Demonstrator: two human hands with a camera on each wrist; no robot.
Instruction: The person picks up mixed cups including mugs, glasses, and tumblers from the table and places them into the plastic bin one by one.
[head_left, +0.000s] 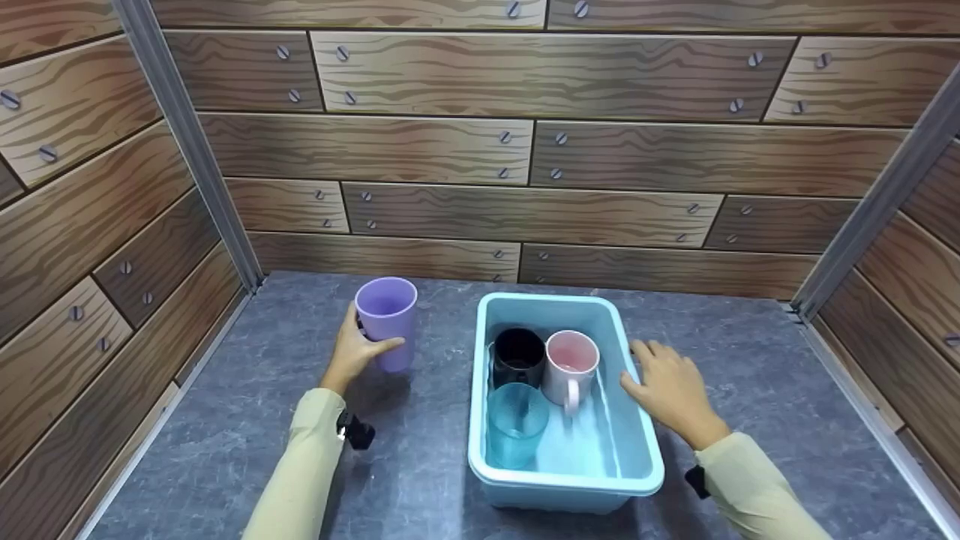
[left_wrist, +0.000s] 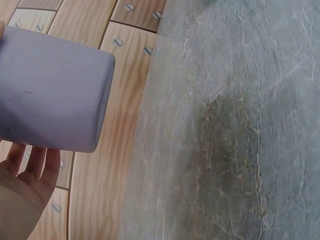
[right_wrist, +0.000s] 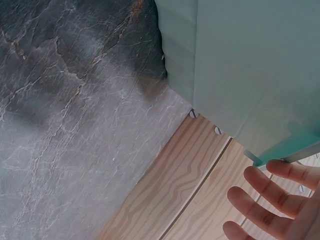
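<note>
My left hand (head_left: pixel 354 351) grips a tall purple cup (head_left: pixel 396 334) around its side, thumb across the front. In the left wrist view the cup (left_wrist: pixel 52 90) shows its side and base edge, raised off the table with a shadow below. My right hand (head_left: pixel 670 386) is at the right rim of a light blue plastic bin (head_left: pixel 566 486), thumb over the edge. Its fingers (right_wrist: pixel 267 210) are spread and loosely bent by the rim in the right wrist view. Inside the bin stand a black mug (head_left: pixel 517 356), a pink-and-white mug (head_left: pixel 571 367) and a clear teal cup (head_left: pixel 517 426).
The bin sits right of centre on a dark grey marbled tabletop (head_left: pixel 247 442). Wood-patterned panels (head_left: pixel 525 150) wall in the back and both sides, with grey metal posts (head_left: pixel 191 142) at the corners.
</note>
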